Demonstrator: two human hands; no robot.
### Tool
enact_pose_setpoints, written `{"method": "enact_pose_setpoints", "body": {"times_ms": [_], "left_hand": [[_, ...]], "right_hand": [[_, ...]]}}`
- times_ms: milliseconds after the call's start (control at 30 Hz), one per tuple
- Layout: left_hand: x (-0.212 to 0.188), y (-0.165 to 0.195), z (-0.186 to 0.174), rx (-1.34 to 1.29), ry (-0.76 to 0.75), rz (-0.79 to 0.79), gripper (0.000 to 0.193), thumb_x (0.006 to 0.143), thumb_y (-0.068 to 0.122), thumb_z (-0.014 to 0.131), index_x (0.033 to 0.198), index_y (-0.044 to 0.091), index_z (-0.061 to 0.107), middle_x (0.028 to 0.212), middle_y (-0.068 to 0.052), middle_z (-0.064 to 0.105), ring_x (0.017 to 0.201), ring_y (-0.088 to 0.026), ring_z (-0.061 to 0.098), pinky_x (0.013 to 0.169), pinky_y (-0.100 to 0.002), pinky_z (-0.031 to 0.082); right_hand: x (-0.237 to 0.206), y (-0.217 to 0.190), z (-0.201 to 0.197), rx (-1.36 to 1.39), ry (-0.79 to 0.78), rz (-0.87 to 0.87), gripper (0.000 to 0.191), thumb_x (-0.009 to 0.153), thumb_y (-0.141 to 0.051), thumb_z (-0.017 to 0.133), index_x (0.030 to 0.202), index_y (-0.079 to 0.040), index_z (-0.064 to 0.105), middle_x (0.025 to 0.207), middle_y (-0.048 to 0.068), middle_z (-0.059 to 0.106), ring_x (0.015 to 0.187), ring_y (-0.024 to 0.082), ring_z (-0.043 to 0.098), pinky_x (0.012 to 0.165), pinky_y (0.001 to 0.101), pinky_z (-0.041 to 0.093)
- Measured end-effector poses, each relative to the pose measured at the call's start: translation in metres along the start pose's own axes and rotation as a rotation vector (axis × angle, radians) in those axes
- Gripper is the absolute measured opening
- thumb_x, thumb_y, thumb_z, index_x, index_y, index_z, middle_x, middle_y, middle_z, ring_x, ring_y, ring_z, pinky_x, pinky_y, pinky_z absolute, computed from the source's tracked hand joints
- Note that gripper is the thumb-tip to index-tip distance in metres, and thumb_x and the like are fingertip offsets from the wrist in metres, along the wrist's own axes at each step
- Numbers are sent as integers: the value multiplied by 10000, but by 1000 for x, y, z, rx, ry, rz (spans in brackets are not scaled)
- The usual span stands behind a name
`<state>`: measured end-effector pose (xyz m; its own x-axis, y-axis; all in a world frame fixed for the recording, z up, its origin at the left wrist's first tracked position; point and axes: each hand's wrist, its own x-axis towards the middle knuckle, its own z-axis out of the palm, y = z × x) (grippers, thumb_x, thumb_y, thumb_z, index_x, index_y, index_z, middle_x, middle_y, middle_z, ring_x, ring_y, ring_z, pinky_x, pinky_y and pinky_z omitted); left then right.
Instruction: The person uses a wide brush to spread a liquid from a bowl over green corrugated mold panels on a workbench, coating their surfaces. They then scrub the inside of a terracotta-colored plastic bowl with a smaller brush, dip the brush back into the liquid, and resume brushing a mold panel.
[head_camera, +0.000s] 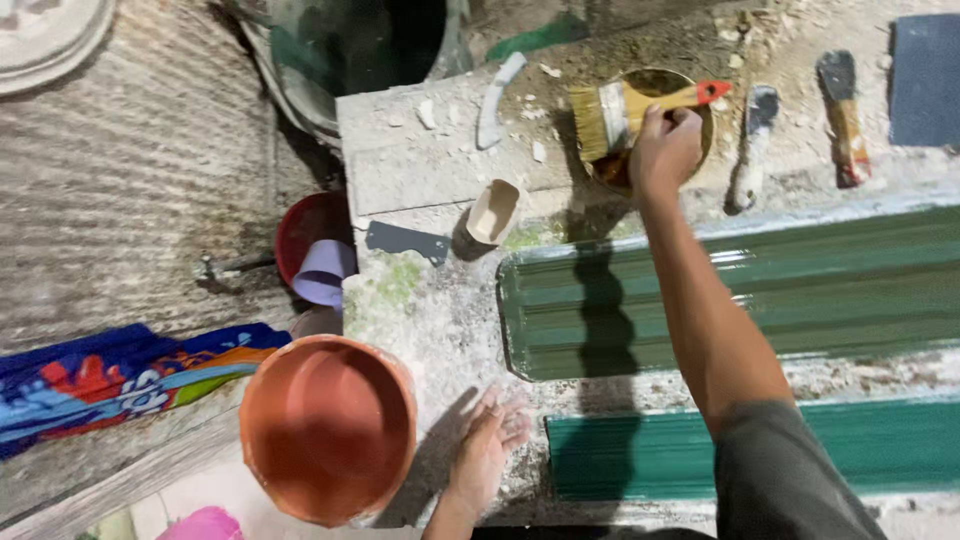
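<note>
1. Green-painted ribbed panels (740, 290) lie across the slab's (430, 160) near side. Head view only, so depth is a guess.
2. Right hand (665, 150) is closed round the brush's (640, 108) yellow handle, over the tin (700, 95) at the slab's far edge. Bristles point left, past the tin's rim.
3. Left hand (490, 445) rests flat, fingers spread, holding nothing, on the slab's near edge just beside the clay pot (328, 428).
4. Risk: a loaded brush carried from tin to panel could drip on the dusty slab. Cause: the bare gap between them.
5. Risk: grit in the paint. Cause: rubble and dust around the tin, near the bristles.
6. Risk: the right forearm hangs over the far panel; if that coat is wet, a dip would smear it.
7. Risk: the pot sits at the slab's near left corner; a left-hand nudge could tip it off.
8. Scrapers (755, 140) lie right of the tin, within elbow reach.
</note>
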<state>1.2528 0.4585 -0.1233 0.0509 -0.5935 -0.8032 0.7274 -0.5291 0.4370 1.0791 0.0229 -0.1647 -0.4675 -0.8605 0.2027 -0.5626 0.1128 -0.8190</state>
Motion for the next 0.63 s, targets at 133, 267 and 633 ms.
{"method": "enact_pose_setpoints", "body": {"times_ms": [133, 267, 633], "left_hand": [[-8, -8, -5, 74, 44, -86, 775, 927, 354, 602, 1583, 94, 281, 1370, -166, 665, 1065, -241, 666, 943, -399, 534], [-16, -15, -12, 168, 14, -102, 769, 935, 389, 612, 1576, 86, 313, 1363, -137, 658, 1087, -217, 671, 952, -383, 526], [-58, -93, -191, 431, -400, 65, 825, 997, 349, 701, 1629, 33, 277, 1414, -161, 641, 1139, -153, 628, 1009, -321, 523]], "right_hand": [[-86, -26, 1, 117, -701, -486, 852, 745, -520, 866, 1330, 37, 594, 1188, 224, 680, 1106, 372, 662, 986, 475, 527], [-137, -45, 41, -309, -992, -519, 1351, 603, -669, 924, 1501, 92, 259, 1483, 411, 330, 1355, 562, 345, 1084, 566, 340], [-288, -124, -107, 19, -469, -319, 1068, 729, -484, 924, 1459, 71, 376, 1367, 263, 529, 1266, 397, 547, 1094, 486, 460]]}}
